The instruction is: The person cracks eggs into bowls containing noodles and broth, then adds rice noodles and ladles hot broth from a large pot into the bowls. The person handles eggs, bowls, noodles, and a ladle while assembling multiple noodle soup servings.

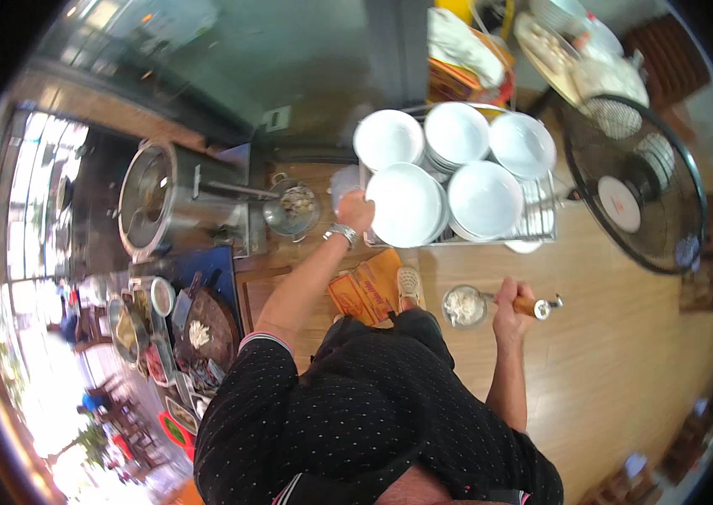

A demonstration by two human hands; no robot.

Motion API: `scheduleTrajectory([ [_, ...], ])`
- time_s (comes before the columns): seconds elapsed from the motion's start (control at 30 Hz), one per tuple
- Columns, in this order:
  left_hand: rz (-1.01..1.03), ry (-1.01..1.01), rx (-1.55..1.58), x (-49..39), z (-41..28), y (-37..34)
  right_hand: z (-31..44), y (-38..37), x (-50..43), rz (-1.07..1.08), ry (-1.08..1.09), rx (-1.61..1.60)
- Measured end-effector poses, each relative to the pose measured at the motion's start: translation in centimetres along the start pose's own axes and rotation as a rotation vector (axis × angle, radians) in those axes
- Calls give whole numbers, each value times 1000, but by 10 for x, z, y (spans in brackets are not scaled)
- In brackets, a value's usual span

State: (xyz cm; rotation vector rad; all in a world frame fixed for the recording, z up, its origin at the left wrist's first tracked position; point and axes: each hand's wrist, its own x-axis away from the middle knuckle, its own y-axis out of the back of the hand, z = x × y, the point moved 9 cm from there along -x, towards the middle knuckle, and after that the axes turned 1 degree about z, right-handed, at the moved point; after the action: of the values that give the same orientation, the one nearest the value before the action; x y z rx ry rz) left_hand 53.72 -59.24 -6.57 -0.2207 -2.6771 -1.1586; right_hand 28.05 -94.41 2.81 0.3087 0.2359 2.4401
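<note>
My left hand [356, 211], with a metal watch on the wrist, is at the left rim of a large white bowl [403, 205]. This bowl tops a stack at the front left of a metal wire rack [542, 218]. Blur and overlap leave it unclear whether the fingers grip the rim. In my right hand [513, 309] is the wooden handle of a strainer [485, 297]. White noodles [465, 306] fill its round basket, which hangs over the floor. Several more stacks of white bowls [457, 132] stand in the rack.
A large steel pot [148, 199] stands at left. Near it is a metal pan [290, 208] with food in it. A cleaver [184, 306] lies on a round chopping board [220, 331] among food containers. Flattened cardboard [366, 287] lies by my feet. At right is a fan [637, 183].
</note>
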Motion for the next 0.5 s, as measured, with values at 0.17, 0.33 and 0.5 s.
scheduleTrajectory([
  [0.17, -203, 140, 254, 82, 21, 87, 39, -40, 14, 172, 163, 2],
  [0.33, -193, 326, 1165, 180, 82, 151, 66, -130, 13, 280, 144, 48],
  [0.5, -289, 369, 1582, 271, 175, 198, 124, -272, 58, 632, 114, -99],
])
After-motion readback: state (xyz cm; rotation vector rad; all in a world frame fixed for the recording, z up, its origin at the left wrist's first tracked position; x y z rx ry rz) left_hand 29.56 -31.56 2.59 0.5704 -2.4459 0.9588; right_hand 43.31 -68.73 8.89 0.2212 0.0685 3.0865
